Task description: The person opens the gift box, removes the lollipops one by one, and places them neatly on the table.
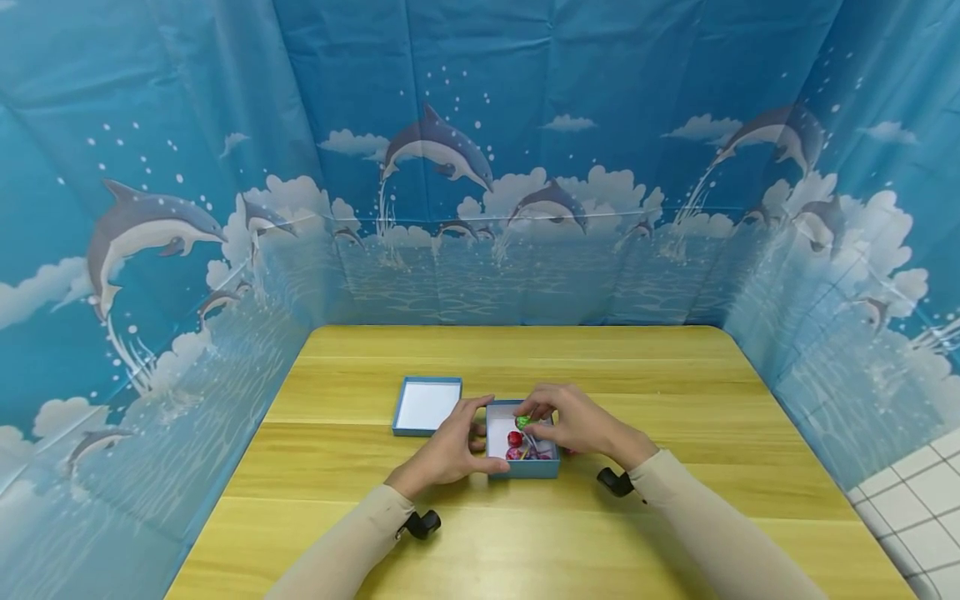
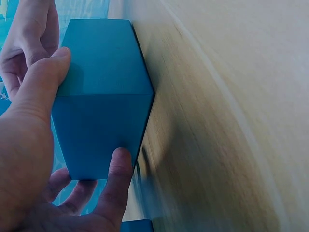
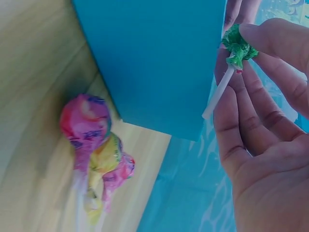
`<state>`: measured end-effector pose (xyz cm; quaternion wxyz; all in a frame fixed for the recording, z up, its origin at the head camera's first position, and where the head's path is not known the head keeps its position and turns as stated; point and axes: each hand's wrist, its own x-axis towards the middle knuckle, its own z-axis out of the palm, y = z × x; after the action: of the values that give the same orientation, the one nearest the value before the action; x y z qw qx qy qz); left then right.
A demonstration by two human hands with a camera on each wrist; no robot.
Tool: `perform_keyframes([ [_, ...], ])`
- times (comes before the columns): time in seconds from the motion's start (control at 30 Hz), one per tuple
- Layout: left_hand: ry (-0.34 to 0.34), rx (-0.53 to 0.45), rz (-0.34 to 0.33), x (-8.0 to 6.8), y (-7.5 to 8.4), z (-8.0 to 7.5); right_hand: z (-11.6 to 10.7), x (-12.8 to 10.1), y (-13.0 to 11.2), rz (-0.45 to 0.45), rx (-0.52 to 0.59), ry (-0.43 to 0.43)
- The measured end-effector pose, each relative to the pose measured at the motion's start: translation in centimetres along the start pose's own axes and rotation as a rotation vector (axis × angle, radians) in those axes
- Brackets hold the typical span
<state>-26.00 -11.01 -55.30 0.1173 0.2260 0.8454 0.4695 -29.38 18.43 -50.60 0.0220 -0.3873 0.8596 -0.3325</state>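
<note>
A small blue box stands open on the wooden table, with several wrapped lollipops inside. My left hand grips the box's left side, thumb and fingers on its blue wall. My right hand hovers over the box and pinches a green lollipop by its head, the white stick hanging down beside the box wall. Outside the box, on the table by its right wall, lie a few pink and yellow lollipops.
The box's blue lid lies upside down just left of the box, white inside facing up. A blue dolphin-print curtain walls in the table at the back and both sides. White tiled floor shows at the right.
</note>
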Motion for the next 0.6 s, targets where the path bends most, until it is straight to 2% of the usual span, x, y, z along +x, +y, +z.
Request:
perform_keyframes([
  [0.6, 0.000, 0.028, -0.005, 0.1, -0.1, 0.1, 0.1, -2.3, 0.9, -0.028, -0.015, 0.101],
])
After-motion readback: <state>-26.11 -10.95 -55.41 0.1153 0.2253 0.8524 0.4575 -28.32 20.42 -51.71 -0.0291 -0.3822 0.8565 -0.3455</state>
